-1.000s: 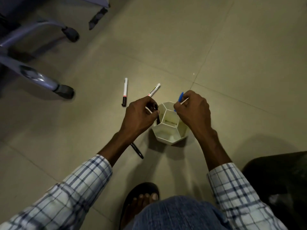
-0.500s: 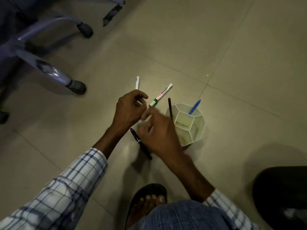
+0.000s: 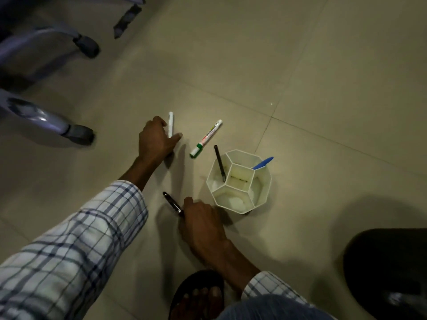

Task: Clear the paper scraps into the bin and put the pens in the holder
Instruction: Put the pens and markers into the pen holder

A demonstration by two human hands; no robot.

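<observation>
Green-capped marker [image 3: 206,138] between left hand [image 3: 155,140] and holder [image 3: 239,181]

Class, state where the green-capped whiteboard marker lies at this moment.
In the head view, the green-capped marker lies flat on the floor, untouched, between the left hand and the white holder.

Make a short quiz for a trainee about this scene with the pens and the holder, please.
1. How many pens stand in the holder?
2. True or false: the green-capped marker lies on the floor, untouched.
3. Which hand reaches the black pen on the floor: A) left hand, B) right hand?

Key: 1. Two, a dark pen and a blue pen. 2. True. 3. B.
</observation>
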